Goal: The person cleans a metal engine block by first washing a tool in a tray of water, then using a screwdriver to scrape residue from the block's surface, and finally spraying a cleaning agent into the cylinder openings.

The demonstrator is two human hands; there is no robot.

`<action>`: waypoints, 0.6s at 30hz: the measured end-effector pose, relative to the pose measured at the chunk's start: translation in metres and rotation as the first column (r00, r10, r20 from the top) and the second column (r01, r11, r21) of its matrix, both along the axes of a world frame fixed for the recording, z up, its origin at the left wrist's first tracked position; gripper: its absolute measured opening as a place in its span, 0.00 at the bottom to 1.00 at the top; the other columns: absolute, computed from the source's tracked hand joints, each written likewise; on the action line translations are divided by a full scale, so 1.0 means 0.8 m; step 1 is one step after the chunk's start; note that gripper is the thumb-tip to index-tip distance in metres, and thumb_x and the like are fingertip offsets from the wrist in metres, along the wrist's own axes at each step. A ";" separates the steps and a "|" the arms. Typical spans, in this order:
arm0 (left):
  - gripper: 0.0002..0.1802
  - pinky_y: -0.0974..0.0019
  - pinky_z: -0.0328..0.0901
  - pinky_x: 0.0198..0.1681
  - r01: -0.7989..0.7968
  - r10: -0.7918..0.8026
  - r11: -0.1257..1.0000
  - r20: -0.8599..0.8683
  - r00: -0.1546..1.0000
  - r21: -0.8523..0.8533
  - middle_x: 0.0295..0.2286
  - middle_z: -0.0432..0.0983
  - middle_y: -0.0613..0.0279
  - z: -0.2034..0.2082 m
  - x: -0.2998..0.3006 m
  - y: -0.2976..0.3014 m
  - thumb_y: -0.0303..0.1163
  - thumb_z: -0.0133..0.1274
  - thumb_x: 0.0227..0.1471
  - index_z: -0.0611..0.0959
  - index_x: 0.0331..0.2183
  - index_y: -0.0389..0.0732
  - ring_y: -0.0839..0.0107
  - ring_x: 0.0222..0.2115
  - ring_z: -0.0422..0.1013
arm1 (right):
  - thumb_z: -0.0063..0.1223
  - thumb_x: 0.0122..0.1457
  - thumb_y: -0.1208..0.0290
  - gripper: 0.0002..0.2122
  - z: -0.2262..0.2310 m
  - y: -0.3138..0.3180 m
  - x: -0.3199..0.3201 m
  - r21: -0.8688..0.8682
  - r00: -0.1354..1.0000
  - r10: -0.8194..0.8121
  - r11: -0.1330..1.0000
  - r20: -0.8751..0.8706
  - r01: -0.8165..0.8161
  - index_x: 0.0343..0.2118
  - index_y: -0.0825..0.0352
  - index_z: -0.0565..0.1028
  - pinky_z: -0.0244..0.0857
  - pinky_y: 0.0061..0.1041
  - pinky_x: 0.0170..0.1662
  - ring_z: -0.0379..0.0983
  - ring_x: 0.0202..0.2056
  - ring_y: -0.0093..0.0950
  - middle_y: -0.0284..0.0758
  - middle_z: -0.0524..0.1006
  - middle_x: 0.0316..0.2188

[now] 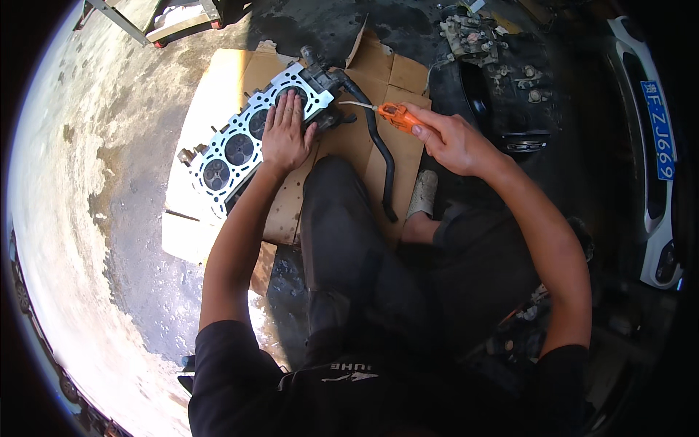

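Observation:
An engine cylinder head [239, 149] lies at a slant on flattened cardboard, its pale flat face up and its round, dark combustion chambers showing. My left hand [286, 142] rests on its upper right part, fingers stretched out over one chamber and partly hiding it. To the right, my right hand [455, 146] is closed round an orange-handled tool [397, 116] with a thin, bent, pale tip. That tip points left, toward the cylinder head's right end, apart from the metal face. The tool's exact kind is unclear.
A black hose [381, 146] runs from the cylinder head's far end across the cardboard [404, 146]. Greasy engine parts [473, 40] lie at the far right, near a black pan-like part [477, 91]. A car bumper [659, 211] stands at the right edge, a wheeled stand [178, 25] at the far left.

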State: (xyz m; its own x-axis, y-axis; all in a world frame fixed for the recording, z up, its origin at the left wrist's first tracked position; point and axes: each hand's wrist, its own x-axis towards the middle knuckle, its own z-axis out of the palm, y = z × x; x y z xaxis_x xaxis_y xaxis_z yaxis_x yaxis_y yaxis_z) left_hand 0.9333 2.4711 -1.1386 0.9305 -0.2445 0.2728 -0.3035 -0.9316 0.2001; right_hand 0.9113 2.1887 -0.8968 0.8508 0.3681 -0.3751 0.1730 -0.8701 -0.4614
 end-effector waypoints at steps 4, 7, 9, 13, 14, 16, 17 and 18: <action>0.40 0.52 0.35 0.68 -0.145 0.150 0.986 -0.068 0.986 0.082 0.66 0.46 0.47 0.002 -0.011 0.012 0.52 0.33 0.63 0.53 0.64 0.31 0.57 0.68 0.41 | 0.42 0.67 0.69 0.23 -0.012 0.009 0.011 0.067 0.995 0.041 0.997 -0.088 -0.035 0.65 0.60 0.60 0.59 0.26 0.24 0.61 0.15 0.23 0.36 0.65 0.13; 0.41 0.49 0.32 0.68 -0.249 0.255 0.966 -0.084 0.963 0.068 0.65 0.45 0.43 0.001 -0.003 -0.004 0.53 0.32 0.63 0.52 0.64 0.29 0.54 0.68 0.40 | 0.43 0.67 0.70 0.23 -0.015 0.009 0.030 0.120 0.987 0.035 0.993 -0.155 -0.016 0.65 0.61 0.60 0.59 0.25 0.24 0.60 0.15 0.22 0.36 0.65 0.14; 0.41 0.46 0.30 0.68 -0.299 0.300 0.954 -0.099 0.949 0.027 0.65 0.44 0.42 -0.002 0.008 -0.016 0.54 0.31 0.64 0.53 0.64 0.29 0.53 0.68 0.38 | 0.43 0.66 0.72 0.23 -0.021 0.004 0.041 0.170 0.984 0.037 0.985 -0.172 -0.007 0.65 0.62 0.60 0.59 0.24 0.25 0.61 0.16 0.21 0.35 0.65 0.15; 0.41 0.43 0.31 0.67 -0.264 0.269 0.963 -0.113 0.956 0.056 0.66 0.43 0.42 0.009 0.048 -0.040 0.53 0.32 0.63 0.55 0.64 0.29 0.51 0.68 0.37 | 0.44 0.65 0.75 0.24 -0.039 -0.011 0.053 0.276 0.990 0.024 0.961 -0.142 0.017 0.64 0.65 0.60 0.61 0.22 0.27 0.63 0.19 0.19 0.32 0.66 0.16; 0.41 0.43 0.32 0.67 -0.260 0.264 0.965 -0.128 0.956 0.048 0.65 0.44 0.42 0.011 0.054 -0.039 0.53 0.34 0.63 0.55 0.63 0.29 0.51 0.68 0.38 | 0.43 0.65 0.76 0.24 -0.040 -0.009 0.056 0.287 0.990 0.021 0.958 -0.142 0.020 0.64 0.67 0.61 0.62 0.21 0.28 0.64 0.20 0.19 0.32 0.67 0.17; 0.42 0.44 0.33 0.67 -0.251 0.253 0.967 -0.140 0.957 0.033 0.65 0.45 0.41 0.014 0.057 -0.037 0.54 0.36 0.62 0.55 0.63 0.28 0.50 0.67 0.39 | 0.43 0.65 0.76 0.23 -0.036 -0.002 0.062 0.303 0.988 0.036 0.953 -0.151 0.011 0.64 0.67 0.61 0.61 0.21 0.27 0.64 0.20 0.19 0.32 0.67 0.17; 0.42 0.45 0.33 0.68 -0.248 0.250 0.968 -0.131 0.959 0.027 0.65 0.46 0.40 0.012 0.057 -0.036 0.54 0.36 0.62 0.55 0.63 0.28 0.50 0.67 0.40 | 0.43 0.65 0.76 0.23 -0.039 0.000 0.068 0.305 0.989 0.053 0.952 -0.141 -0.008 0.64 0.67 0.61 0.61 0.21 0.27 0.64 0.19 0.19 0.33 0.67 0.17; 0.43 0.46 0.34 0.68 -0.246 0.246 0.969 -0.112 0.963 0.022 0.64 0.46 0.39 0.013 0.061 -0.033 0.54 0.37 0.61 0.55 0.63 0.28 0.49 0.67 0.40 | 0.43 0.65 0.76 0.23 -0.040 0.002 0.073 0.307 0.989 0.068 0.951 -0.129 -0.025 0.64 0.67 0.61 0.61 0.21 0.27 0.64 0.19 0.19 0.33 0.67 0.17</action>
